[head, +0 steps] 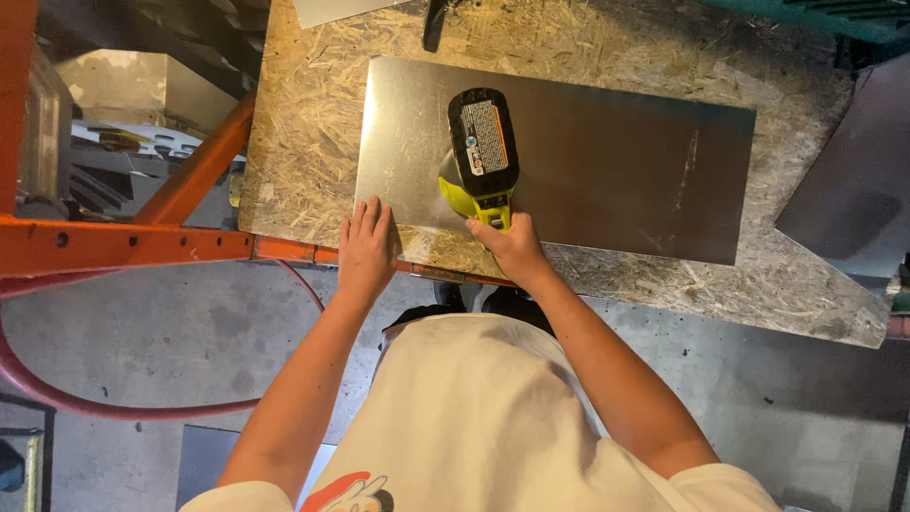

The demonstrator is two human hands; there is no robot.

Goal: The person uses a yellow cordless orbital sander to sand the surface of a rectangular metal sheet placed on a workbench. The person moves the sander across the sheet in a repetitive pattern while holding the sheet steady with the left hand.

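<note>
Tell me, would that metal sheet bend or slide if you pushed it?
The metal sheet looks thin and flat, so it would probably flex if lifted by one end. Its smooth surface might slip on the rough board; the left hand presses its corner down. The right hand holds the power tool on it, adding weight.

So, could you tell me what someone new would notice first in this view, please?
The eye goes first to the yellow-green power tool with its black battery pack, standing on the metal sheet near the sheet's left end, gripped by the right hand. Next comes the left hand, flat on the sheet's near left corner. The sheet lies on a chipboard bench top, with an orange steel frame to the left.
</note>
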